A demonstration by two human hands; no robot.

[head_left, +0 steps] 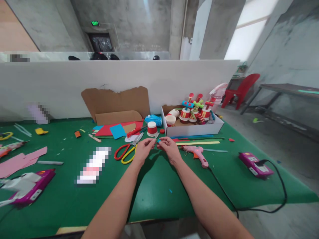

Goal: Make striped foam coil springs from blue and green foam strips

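Observation:
My left hand point(145, 148) and my right hand point(169, 148) meet above the green table, fingertips almost touching. A small blue piece point(159, 141) is pinched in my right fingers. The left fingers are closed as well, beside a thin pale sliver point(157, 135); whether they grip it cannot be made out. Just behind the hands a red and white paper cup point(152, 128) stands upside down, with a red cap point(162, 131) next to it. Scissors with red and yellow handles point(128, 152) lie left of my left hand. To the right rests a pink glue gun point(196, 153).
A white box point(196, 130) holds cups topped with colourful paper figures. Blue and yellow paper strips point(199, 143) lie before it. Cardboard point(117, 103) leans on the white partition point(119, 74), near blue paper point(117, 131). Purple power strips point(256, 165) sit either side; the glue gun's cord runs right.

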